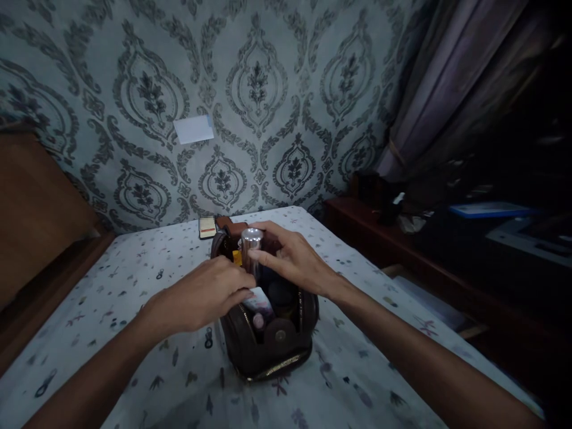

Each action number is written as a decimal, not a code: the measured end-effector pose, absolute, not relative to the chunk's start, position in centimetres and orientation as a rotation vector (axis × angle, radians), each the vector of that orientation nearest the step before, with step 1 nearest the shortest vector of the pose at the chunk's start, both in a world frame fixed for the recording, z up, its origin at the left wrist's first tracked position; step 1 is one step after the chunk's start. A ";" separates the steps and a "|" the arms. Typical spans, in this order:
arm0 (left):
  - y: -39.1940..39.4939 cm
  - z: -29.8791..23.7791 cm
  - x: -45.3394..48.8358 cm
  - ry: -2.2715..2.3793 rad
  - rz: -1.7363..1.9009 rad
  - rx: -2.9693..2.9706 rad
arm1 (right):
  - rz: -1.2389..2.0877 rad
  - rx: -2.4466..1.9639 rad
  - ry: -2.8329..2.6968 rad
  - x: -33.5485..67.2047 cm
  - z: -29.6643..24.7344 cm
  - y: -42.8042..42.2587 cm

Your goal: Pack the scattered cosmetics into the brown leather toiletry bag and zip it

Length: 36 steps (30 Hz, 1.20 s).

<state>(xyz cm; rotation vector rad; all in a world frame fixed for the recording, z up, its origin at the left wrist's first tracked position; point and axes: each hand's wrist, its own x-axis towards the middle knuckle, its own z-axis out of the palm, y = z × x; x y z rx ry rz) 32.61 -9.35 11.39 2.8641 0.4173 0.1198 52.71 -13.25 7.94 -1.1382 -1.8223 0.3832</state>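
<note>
A dark brown zippered toiletry bag (241, 342) stands unzipped on the bed, filled with small items. My right hand (292, 256) holds a shiny silver-topped cylinder (252, 237) upright in the bag, thumb in front and fingers behind. Its lower part is hidden inside. My left hand (210, 292) is closed over the bag's left rim, its fingertips beside a white printed packet (259, 302). Near the front of the bag are a small pinkish cap (258, 322) and a dark round lid (280, 293). A yellow item (237, 257) shows behind my left fingers.
The bed has a white patterned sheet (147, 286). Behind the bag lie a card-like notepad (207, 227) and a brown leather piece (230, 225). A wooden headboard (40, 208) rises at left. A dark red ledge (353, 223) and a cluttered dark area border the right.
</note>
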 end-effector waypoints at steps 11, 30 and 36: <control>-9.4 11.5 32.6 0.443 0.055 2.842 | 0.183 -1.097 -1.417 53.6 8.8 -14.5; -9.1 12.3 31.9 0.484 0.090 2.804 | -0.035 -1.132 -1.433 54.1 9.1 -16.2; -8.1 13.0 31.5 0.644 0.368 2.790 | -0.061 -1.128 -1.406 53.6 9.0 -16.1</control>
